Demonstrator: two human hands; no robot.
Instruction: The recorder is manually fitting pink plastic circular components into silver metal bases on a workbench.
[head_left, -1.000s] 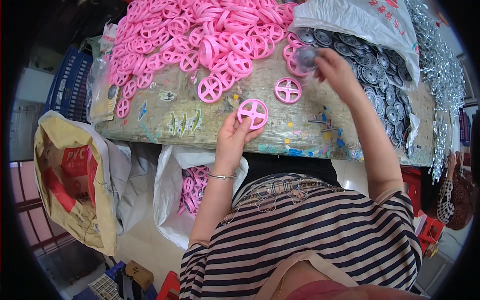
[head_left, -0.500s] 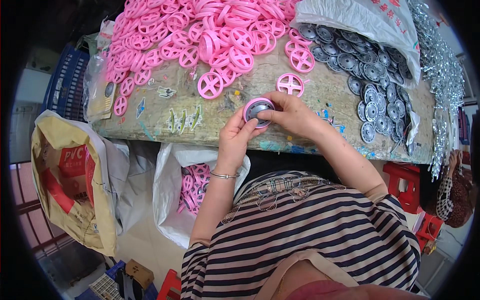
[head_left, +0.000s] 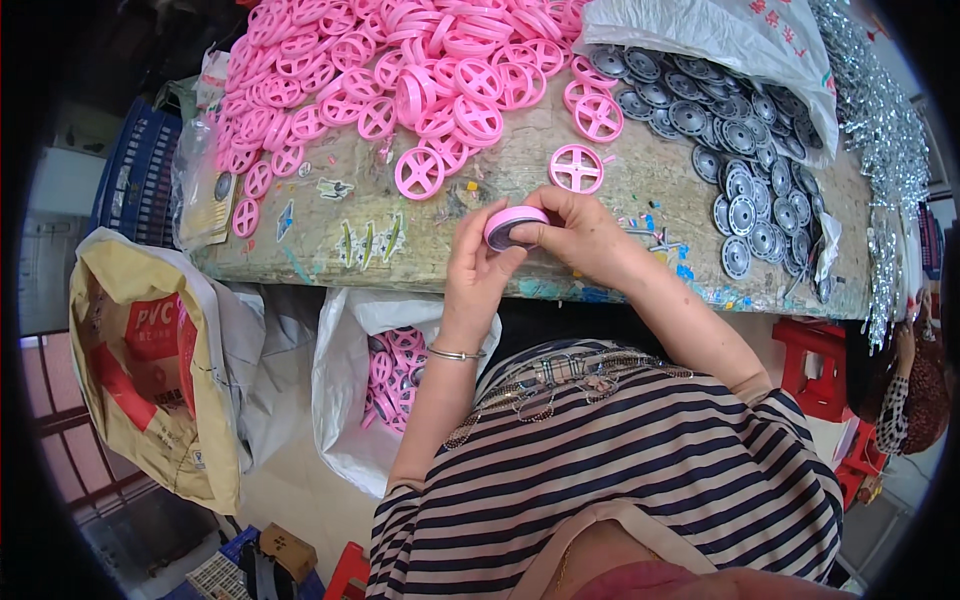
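Over the near edge of the table, both hands grip one pink toy wheel (head_left: 516,217) with a dark grey disc against its near face. The wheel is tilted so that its smooth pink rim shows on top. My left hand (head_left: 477,258) pinches its left side, fingers behind and thumb near the lower edge. On the other side, my right hand (head_left: 588,238) has its thumb on the grey disc and its fingers round the rim. Just beyond them a loose pink wheel (head_left: 576,170) with four-part spokes lies flat.
A heap of pink wheels (head_left: 420,85) covers the table's far left and middle. Grey discs (head_left: 740,220) spill from a white plastic bag (head_left: 720,45) at right. Below the edge, a white sack (head_left: 340,350) holds wheels beside a tan sack (head_left: 105,260). Another person (head_left: 915,400) is at far right.
The wheel has tipped: its grey face showed toward me before, and now the pink rim is uppermost. My left thumb has drawn back from the disc.
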